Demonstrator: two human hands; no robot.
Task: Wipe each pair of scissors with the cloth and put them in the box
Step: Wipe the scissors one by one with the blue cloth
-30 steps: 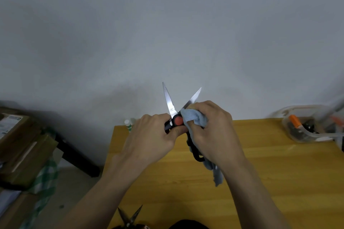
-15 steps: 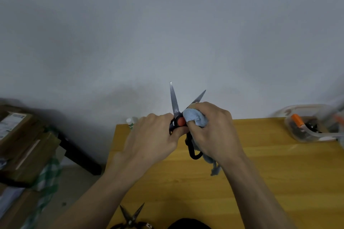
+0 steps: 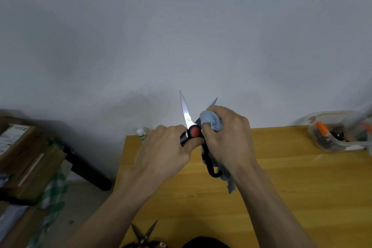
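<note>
Black-handled scissors [image 3: 186,112] with a red pivot are held open, blades pointing up, above the wooden table [image 3: 281,187]. My left hand [image 3: 167,153] grips one handle just below the pivot. My right hand [image 3: 227,139] holds a bunched light-blue cloth [image 3: 211,120] pressed around the right blade, whose tip sticks out above the fingers. The cloth's tail hangs below my right wrist. A clear plastic box [image 3: 338,135] with orange-handled items stands at the table's far right. Another small pair of scissors [image 3: 144,234] lies open at the near table edge.
A small white bottle [image 3: 142,134] stands at the table's far left corner. Cardboard boxes [image 3: 22,157] and a green checked cloth [image 3: 54,191] sit on the floor to the left. A grey wall rises behind the table.
My right hand with the cloth has slid up along the right blade, covering more of it. The scissors have tilted slightly and stay open in my left hand.
</note>
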